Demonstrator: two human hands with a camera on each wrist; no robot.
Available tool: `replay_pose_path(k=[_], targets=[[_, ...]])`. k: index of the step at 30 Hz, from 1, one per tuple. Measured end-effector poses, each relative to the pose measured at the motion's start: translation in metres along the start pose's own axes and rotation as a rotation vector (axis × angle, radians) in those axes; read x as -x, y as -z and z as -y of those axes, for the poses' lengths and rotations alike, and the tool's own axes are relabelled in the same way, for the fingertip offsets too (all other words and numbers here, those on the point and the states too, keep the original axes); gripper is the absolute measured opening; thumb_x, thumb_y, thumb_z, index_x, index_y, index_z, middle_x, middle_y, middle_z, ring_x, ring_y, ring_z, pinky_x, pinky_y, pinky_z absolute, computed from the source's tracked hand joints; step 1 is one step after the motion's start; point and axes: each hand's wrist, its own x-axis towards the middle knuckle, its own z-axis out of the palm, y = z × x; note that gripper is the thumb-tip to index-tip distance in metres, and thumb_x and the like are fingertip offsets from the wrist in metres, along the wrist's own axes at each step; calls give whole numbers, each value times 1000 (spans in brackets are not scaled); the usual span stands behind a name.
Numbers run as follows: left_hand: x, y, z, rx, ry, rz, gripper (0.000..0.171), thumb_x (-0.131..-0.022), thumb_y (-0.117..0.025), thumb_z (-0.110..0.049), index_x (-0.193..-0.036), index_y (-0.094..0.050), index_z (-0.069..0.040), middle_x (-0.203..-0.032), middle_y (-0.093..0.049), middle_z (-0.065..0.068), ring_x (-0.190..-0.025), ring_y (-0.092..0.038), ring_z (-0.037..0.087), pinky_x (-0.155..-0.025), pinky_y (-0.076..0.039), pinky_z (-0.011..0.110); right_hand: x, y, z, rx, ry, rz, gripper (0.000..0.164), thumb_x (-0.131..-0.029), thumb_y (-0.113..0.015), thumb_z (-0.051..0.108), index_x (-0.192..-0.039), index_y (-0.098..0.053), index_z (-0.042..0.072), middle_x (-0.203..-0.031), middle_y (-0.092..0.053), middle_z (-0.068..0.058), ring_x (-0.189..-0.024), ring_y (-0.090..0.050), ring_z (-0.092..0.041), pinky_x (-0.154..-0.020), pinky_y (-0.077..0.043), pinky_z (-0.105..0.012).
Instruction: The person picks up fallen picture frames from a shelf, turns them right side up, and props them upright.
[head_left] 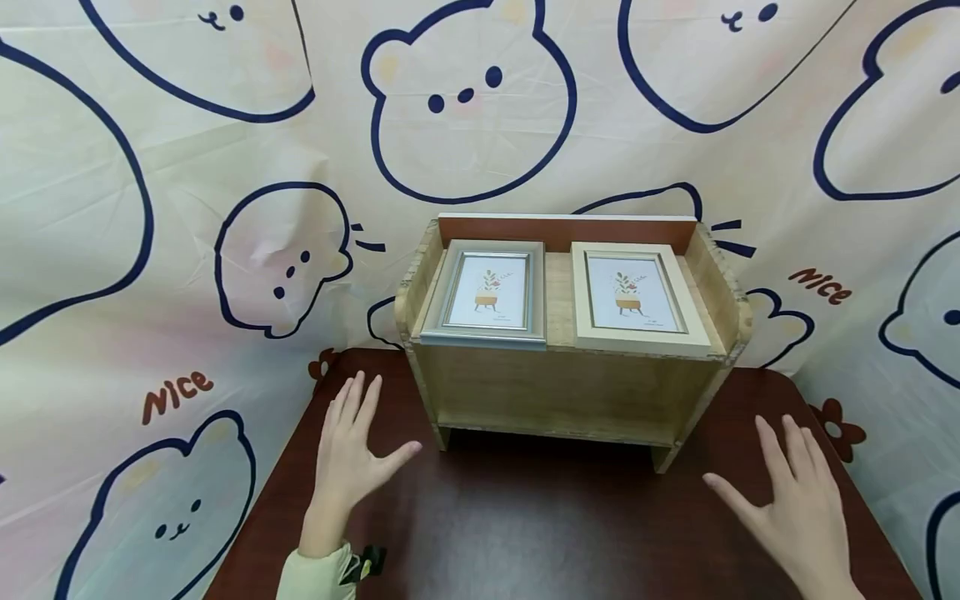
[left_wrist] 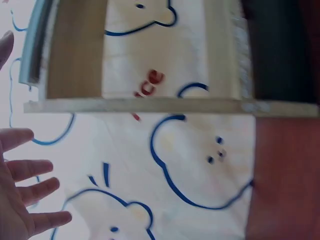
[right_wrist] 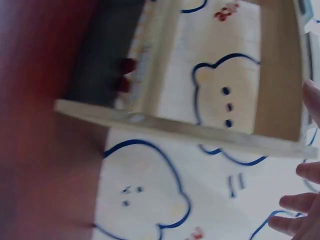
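Observation:
Both hands are raised over the table with fingers straight and thumbs spread, holding nothing. My left hand [head_left: 352,454] is in front and to the left of a small wooden shelf [head_left: 555,392]; in the left wrist view its fingers [left_wrist: 37,190] are apart from the shelf's side. The right hand [head_left: 802,508] is in front and to the right of the shelf. On the shelf's top lie a silver-grey picture frame [head_left: 536,300] at left and a cream picture frame [head_left: 701,333] at right, each showing a plant in a pot.
A dark red-brown table [head_left: 540,517] carries the shelf near its back edge. A cloth [head_left: 465,158] printed with cartoon bears hangs behind and along both sides. Below its top the shelf has an open compartment [head_left: 555,408] at the front.

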Motion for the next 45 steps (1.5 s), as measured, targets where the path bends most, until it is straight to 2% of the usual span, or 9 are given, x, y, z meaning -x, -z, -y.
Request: replay_pose_path(k=[10, 16, 20, 23, 26, 30, 33, 38, 45], targets=[[-42, 8, -19, 167, -67, -133, 73, -80, -57, -57, -128, -51, -2, -123, -53, 17, -104, -54, 31, -76, -47, 50, -47, 12, 43, -145, 74, -96, 60, -72, -75, 28, -120, -56, -1, -122, -52, -24, -111, -44, -43, -86, -34, -58], [-65, 14, -25, 262, -88, -124, 58, -79, -69, -31, -123, -54, 3, -116, -57, 17, -84, -60, 26, -62, -51, 41, -78, 18, 66, -203, 174, -132, 49, -72, -74, 19, -114, -60, -3, -112, -59, -24, -101, -53, -41, -80, -39, -57], [-77, 17, -30, 315, -71, -93, 54, -79, -69, -22, -124, -52, 3, -116, -56, 18, -74, -61, 24, -57, -51, 39, -100, 22, 81, -226, 221, -113, 45, -73, -73, 15, -113, -61, -2, -102, -63, -20, -86, -60, -33, -71, -47, -36], [-84, 17, -32, 364, -47, -62, 55, -79, -68, -17, -127, -50, 3, -119, -55, 19, -69, -62, 21, -55, -52, 38, -119, 23, 92, -260, 233, -63, 41, -77, -71, 16, -113, -62, -1, -93, -65, -18, -74, -61, -27, -60, -41, -15], [-89, 17, -36, 410, -25, -48, 56, -80, -68, -15, -129, -47, 4, -122, -53, 20, -65, -62, 20, -55, -53, 37, -137, 23, 102, -317, 215, 25, 40, -80, -69, 19, -115, -61, 0, -97, -65, -19, -75, -64, -27, -60, -43, -10], [-94, 15, -40, 432, -25, -45, 56, -80, -67, -15, -129, -47, 5, -122, -52, 22, -65, -62, 20, -55, -53, 36, -156, 19, 114, -344, 181, 153, 45, -83, -66, 27, -120, -58, 1, -110, -62, -19, -78, -65, -29, -60, -52, -29], [-99, 13, -45, 439, -13, -26, 59, -80, -67, -16, -130, -45, 5, -122, -51, 23, -66, -63, 21, -56, -54, 35, -171, 16, 123, -353, 154, 255, 51, -84, -63, 33, -125, -54, 3, -118, -58, -18, -84, -64, -31, -62, -52, -39], [-106, 11, -55, 427, 87, 43, 68, -82, -66, -25, -136, -37, 4, -126, -48, 25, -67, -62, 21, -58, -53, 35, -195, 13, 134, -360, 71, 400, 61, -85, -60, 43, -131, -48, 5, -125, -53, -17, -98, -59, -34, -72, -50, -45], [-110, 6, -66, 309, 202, 105, 71, -85, -58, -39, -138, -34, 2, -131, -44, 22, -68, -62, 22, -59, -53, 35, -228, 5, 144, -396, -37, 541, 67, -83, -59, 48, -134, -44, 7, -128, -50, -15, -103, -55, -33, -77, -50, -44]])
